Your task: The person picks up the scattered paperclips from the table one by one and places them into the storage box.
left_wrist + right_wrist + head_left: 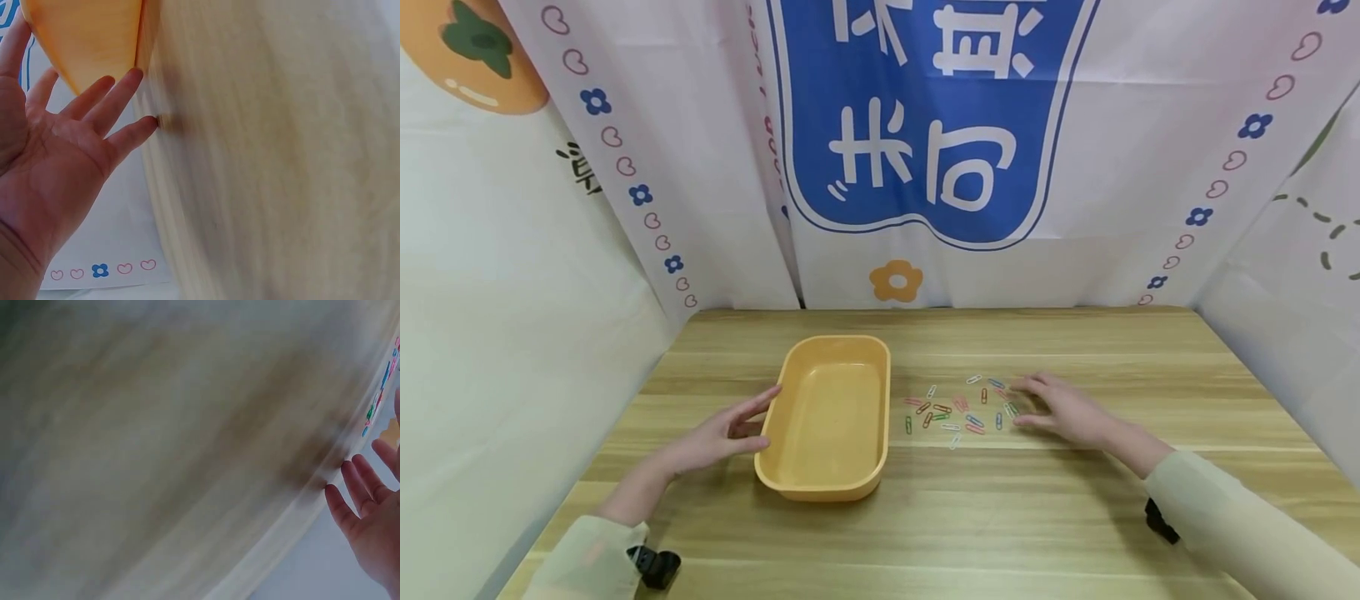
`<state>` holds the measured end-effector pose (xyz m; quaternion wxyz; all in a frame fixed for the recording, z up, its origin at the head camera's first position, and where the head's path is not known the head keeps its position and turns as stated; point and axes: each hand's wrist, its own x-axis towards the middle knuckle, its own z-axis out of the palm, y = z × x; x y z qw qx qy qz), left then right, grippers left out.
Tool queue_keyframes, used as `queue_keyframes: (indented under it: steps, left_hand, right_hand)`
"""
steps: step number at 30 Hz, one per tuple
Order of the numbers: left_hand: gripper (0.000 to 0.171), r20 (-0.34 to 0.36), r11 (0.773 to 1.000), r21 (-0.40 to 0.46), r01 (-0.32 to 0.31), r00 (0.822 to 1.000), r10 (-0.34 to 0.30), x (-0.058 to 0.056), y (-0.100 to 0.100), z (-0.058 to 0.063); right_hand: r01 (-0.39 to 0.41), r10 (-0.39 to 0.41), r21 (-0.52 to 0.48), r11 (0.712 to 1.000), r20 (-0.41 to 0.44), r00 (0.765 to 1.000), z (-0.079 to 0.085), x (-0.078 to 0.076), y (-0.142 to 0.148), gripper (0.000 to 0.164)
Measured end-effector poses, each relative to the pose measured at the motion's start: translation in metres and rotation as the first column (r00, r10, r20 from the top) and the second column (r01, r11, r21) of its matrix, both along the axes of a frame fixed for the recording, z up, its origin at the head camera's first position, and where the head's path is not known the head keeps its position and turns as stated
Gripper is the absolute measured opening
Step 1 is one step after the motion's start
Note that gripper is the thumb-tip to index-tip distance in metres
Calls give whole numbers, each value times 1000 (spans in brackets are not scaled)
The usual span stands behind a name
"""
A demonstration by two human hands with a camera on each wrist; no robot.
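Note:
A yellow plastic basin [822,425] stands on the wooden table, left of centre, with nothing inside it. My left hand [718,437] is at its left side, fingers spread, with fingertips at the rim. In the left wrist view, the left hand [59,144] has its palm in sight and the basin [94,37] beyond the fingers. Loose paper clips [950,427] in several colours lie scattered right of the basin. At their right edge is my right hand [1067,410], fingers loosely bent and holding nothing visible. The right wrist view shows the right hand [375,519] with fingers apart.
A patterned white cloth [730,208] with a blue sign hangs behind the table's far edge, and more cloth hangs at both sides. Bare wooden tabletop [955,525] lies in front of the clips. A black wrist device [655,567] sits by the left sleeve.

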<state>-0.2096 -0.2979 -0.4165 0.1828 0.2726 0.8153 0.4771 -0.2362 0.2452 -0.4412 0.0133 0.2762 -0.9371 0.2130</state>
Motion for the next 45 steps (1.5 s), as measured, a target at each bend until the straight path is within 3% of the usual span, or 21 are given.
queue_keyframes:
  steps: [17, 22, 31, 45]
  left_hand:
    - [77, 56, 998, -65, 1, 998, 2, -5, -2, 5]
    - [79, 63, 999, -43, 9, 998, -7, -6, 0, 3]
    - [89, 168, 999, 45, 4, 986, -11, -7, -1, -2]
    - [86, 191, 1000, 13, -18, 981, 15, -5, 1, -1]
  right_hand:
    - [-8, 14, -86, 996, 70, 997, 0, -15, -9, 11]
    - [-7, 18, -119, 993, 92, 996, 2, -14, -8, 12]
    - [7, 13, -140, 990, 141, 990, 3, -21, -7, 3]
    - [12, 12, -128, 992, 190, 982, 7, -26, -9, 8]
